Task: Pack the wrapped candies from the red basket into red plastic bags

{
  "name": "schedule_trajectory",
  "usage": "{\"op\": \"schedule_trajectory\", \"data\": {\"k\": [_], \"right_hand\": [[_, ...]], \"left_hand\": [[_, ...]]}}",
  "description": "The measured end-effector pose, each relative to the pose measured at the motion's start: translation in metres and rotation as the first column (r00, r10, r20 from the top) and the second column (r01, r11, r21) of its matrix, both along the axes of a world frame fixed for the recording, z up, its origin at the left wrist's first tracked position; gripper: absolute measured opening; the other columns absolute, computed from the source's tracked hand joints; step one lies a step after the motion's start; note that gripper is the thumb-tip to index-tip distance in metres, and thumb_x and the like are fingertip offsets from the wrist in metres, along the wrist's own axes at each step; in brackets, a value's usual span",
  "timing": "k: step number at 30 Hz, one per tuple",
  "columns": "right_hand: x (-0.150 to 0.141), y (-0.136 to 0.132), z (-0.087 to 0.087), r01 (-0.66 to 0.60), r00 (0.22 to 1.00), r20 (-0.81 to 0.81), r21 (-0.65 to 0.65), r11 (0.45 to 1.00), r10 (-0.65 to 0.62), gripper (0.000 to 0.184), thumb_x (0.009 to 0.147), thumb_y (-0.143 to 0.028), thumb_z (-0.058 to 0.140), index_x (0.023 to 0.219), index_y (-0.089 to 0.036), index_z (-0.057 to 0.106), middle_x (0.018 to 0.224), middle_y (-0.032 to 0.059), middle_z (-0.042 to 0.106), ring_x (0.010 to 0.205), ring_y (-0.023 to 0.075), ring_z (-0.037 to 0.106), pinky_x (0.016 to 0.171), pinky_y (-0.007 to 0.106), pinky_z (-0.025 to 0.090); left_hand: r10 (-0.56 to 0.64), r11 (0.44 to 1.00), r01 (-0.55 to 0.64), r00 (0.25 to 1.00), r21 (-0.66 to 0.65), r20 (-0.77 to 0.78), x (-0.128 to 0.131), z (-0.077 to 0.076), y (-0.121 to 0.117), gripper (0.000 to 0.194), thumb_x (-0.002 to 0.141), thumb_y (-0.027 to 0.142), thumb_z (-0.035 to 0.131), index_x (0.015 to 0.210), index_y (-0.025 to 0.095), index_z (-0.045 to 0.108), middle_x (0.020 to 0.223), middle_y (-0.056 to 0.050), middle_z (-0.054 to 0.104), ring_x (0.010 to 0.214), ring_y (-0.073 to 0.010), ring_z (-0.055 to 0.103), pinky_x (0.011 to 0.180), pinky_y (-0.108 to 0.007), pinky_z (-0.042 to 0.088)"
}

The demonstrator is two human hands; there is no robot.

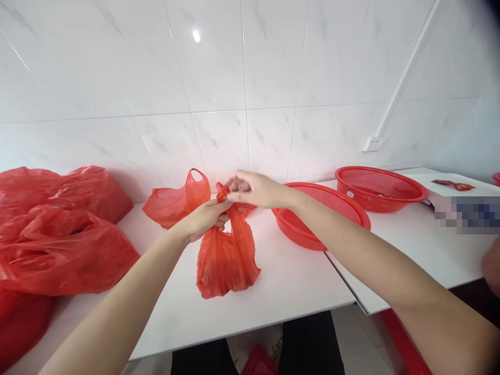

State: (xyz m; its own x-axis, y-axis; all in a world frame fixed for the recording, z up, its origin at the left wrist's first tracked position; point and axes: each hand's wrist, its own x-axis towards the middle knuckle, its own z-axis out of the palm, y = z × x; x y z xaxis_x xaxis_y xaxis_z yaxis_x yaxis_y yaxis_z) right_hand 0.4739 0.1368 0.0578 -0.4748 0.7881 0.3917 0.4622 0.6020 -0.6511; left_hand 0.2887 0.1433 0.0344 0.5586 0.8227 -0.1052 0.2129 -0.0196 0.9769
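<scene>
A filled red plastic bag (228, 260) hangs just above or rests on the white table, its handles gathered at the top. My left hand (209, 216) is closed around the gathered handles. On the same twisted top, my right hand (252, 190) pinches the plastic between thumb and fingers. What the bag holds shows only as dark shapes through the film. Behind my left hand lies another red plastic bag (167, 203), flat, with one handle loop standing up.
Several full red bags (70, 250) are heaped at the left. A red mesh basket (297, 224) stands right of my hands, with a second red basket (378, 195) farther right holding some items. Small red packets (453, 185) lie beyond it. Another person's arm shows at the right edge.
</scene>
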Motion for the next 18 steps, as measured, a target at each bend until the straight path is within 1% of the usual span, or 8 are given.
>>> {"op": "schedule_trajectory", "data": {"k": [3, 5, 8, 10, 11, 13, 15, 18], "right_hand": [[0.010, -0.004, -0.024, 0.054, 0.998, -0.015, -0.112, 0.992, -0.056, 0.014, 0.084, -0.027, 0.063, 0.094, -0.019, 0.059, 0.084, 0.0014, 0.064, 0.074, 0.0134, 0.061, 0.066, 0.029, 0.051], [0.014, -0.014, -0.030, 0.065, 0.988, -0.129, -0.126, 0.990, -0.081, 0.007, 0.086, -0.024, 0.060, 0.086, -0.018, 0.057, 0.075, -0.0008, 0.062, 0.067, 0.0117, 0.059, 0.064, 0.028, 0.050], [0.016, -0.036, -0.029, -0.092, 0.963, -0.267, -0.212, 0.973, 0.032, 0.010, 0.086, -0.027, 0.062, 0.085, -0.018, 0.058, 0.074, -0.0006, 0.063, 0.067, 0.0117, 0.060, 0.066, 0.028, 0.051], [0.016, -0.046, -0.027, -0.215, 0.955, -0.260, -0.278, 0.936, 0.142, 0.012, 0.085, -0.028, 0.065, 0.085, -0.017, 0.061, 0.078, 0.0008, 0.065, 0.072, 0.0128, 0.062, 0.070, 0.029, 0.052], [0.016, -0.049, -0.028, -0.217, 0.957, -0.248, -0.271, 0.938, 0.150, 0.012, 0.085, -0.029, 0.065, 0.085, -0.017, 0.062, 0.081, 0.0015, 0.066, 0.076, 0.0136, 0.062, 0.073, 0.030, 0.051], [0.013, -0.046, -0.035, -0.107, 0.964, -0.262, -0.184, 0.977, 0.056, 0.013, 0.088, -0.031, 0.061, 0.089, -0.019, 0.065, 0.090, 0.0025, 0.067, 0.088, 0.0151, 0.063, 0.083, 0.032, 0.050], [0.008, -0.035, -0.049, 0.034, 0.946, -0.316, -0.130, 0.991, -0.074, 0.016, 0.093, -0.029, 0.052, 0.101, -0.021, 0.064, 0.103, 0.0030, 0.067, 0.101, 0.0156, 0.061, 0.092, 0.035, 0.046], [0.002, -0.019, -0.072, 0.096, 0.935, -0.313, -0.231, 0.968, -0.167, 0.026, 0.097, -0.023, 0.043, 0.115, -0.023, 0.061, 0.115, 0.0034, 0.065, 0.110, 0.0155, 0.058, 0.099, 0.038, 0.043]], "left_hand": [[0.024, 1.000, -0.024, 0.999, 0.006, 0.032, -0.004, -0.010, 0.001, 0.033, 0.088, 0.053, 0.054, 0.082, 0.021, 0.052, 0.054, 0.010, 0.022, 0.046, -0.0088, 0.023, 0.051, -0.025, 0.032], [0.019, 1.000, -0.020, 0.998, 0.016, 0.058, -0.007, -0.015, 0.001, 0.034, 0.091, 0.054, 0.047, 0.096, 0.021, 0.055, 0.053, 0.008, 0.036, 0.048, -0.0109, 0.035, 0.057, -0.027, 0.037], [-0.101, 0.995, 0.099, 0.992, 0.028, 0.075, -0.014, -0.017, 0.000, 0.040, 0.094, 0.053, 0.041, 0.107, 0.019, 0.059, 0.066, -0.001, 0.061, 0.061, -0.0152, 0.052, 0.069, -0.032, 0.043], [-0.210, 0.976, 0.207, 0.977, 0.072, 0.034, -0.018, -0.015, 0.000, 0.040, 0.094, 0.050, 0.043, 0.101, 0.018, 0.065, 0.075, -0.004, 0.065, 0.069, -0.0164, 0.056, 0.076, -0.033, 0.044], [-0.242, 0.965, 0.242, 0.970, 0.105, -0.010, -0.019, -0.014, 0.000, 0.038, 0.093, 0.048, 0.045, 0.097, 0.018, 0.068, 0.077, -0.005, 0.066, 0.072, -0.0164, 0.057, 0.078, -0.033, 0.044], [-0.238, 0.944, 0.259, 0.963, 0.202, -0.126, -0.019, -0.011, -0.001, 0.030, 0.089, 0.045, 0.054, 0.090, 0.019, 0.071, 0.082, -0.004, 0.067, 0.075, -0.0163, 0.058, 0.077, -0.032, 0.046], [-0.169, 0.916, 0.242, 0.956, 0.320, -0.238, -0.015, -0.012, -0.001, 0.020, 0.084, 0.039, 0.062, 0.087, 0.021, 0.072, 0.087, -0.003, 0.069, 0.074, -0.0163, 0.059, 0.071, -0.030, 0.048], [-0.003, 0.857, 0.154, 0.956, 0.492, -0.293, -0.009, -0.023, -0.003, 0.011, 0.080, 0.023, 0.059, 0.081, 0.022, 0.069, 0.081, -0.001, 0.068, 0.070, -0.0164, 0.060, 0.062, -0.028, 0.047]]}}
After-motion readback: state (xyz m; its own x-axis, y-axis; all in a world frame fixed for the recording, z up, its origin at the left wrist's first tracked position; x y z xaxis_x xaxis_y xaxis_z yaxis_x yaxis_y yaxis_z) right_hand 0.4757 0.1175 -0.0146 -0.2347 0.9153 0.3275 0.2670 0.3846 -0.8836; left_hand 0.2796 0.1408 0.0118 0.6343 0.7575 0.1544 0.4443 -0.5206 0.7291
